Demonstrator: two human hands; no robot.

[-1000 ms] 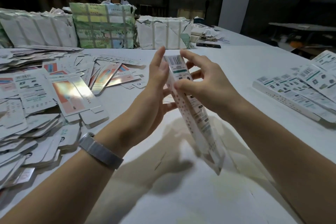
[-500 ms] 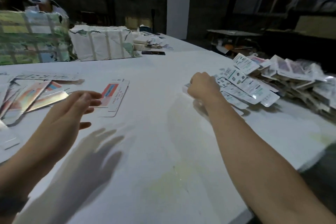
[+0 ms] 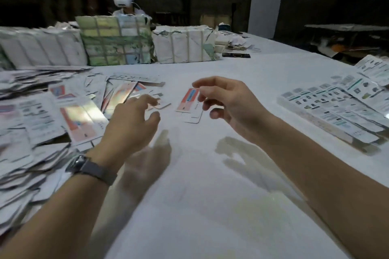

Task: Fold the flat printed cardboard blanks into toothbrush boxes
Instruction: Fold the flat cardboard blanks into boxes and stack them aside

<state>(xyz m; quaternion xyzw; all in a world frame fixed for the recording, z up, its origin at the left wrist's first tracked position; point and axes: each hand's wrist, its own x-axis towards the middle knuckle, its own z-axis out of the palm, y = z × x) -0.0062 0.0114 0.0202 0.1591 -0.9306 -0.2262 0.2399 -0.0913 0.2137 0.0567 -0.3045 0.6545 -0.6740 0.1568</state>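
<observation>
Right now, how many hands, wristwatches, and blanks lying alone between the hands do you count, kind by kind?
Hands: 2 (left hand, right hand)
Wristwatch: 1
Lone blank: 1
Total: 4

Your work surface is a large white table. On it, as you face it:
- left: a sprawling heap of flat printed blanks, overlapping;
- centre, apart from the heap: a single flat blank with a red-orange panel;
- right: a row of folded boxes lying side by side;
- far left to far centre: paper-wrapped strapped bundles in a line;
- far right of those bundles: a dark phone and loose paper scraps.
</observation>
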